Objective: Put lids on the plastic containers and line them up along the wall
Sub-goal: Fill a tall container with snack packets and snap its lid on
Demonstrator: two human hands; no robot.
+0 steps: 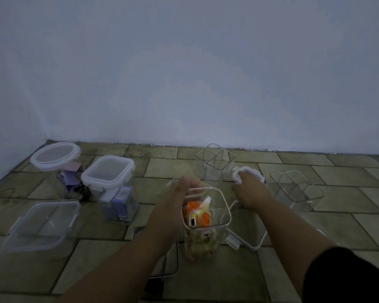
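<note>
A pale wall (184,73) meets a tiled floor (315,226) in dim light. Two tubs already have lids on: a round tub (55,156) in the corner by the wall, and a square tub (108,171) just beside it, a bit nearer. A flat box (42,224) sits closer, on the left, and it looks closed too.

In the middle stands a tall jar (206,217) with orange and white things inside. It has no lid. The left hand (184,186) is at its far rim, with the fingers bent around the edge. The picture is blurry there, so I cannot tell how tight the hold is.

The right hand (249,189) reaches to a white lid (247,173) on the floor. The fingers rest on top of it, and I cannot tell if they have closed on it yet. An empty jar (216,164) stands behind, near the wall. Another empty tub (295,189) sits to the right. A big clear lid (245,228) lies just beside the tall jar.

The white lid looks small, so I think it may not fit the tall jar. The tall jar could tip if the hand pushes its rim. The right arm could also bump the empty jar.
</note>
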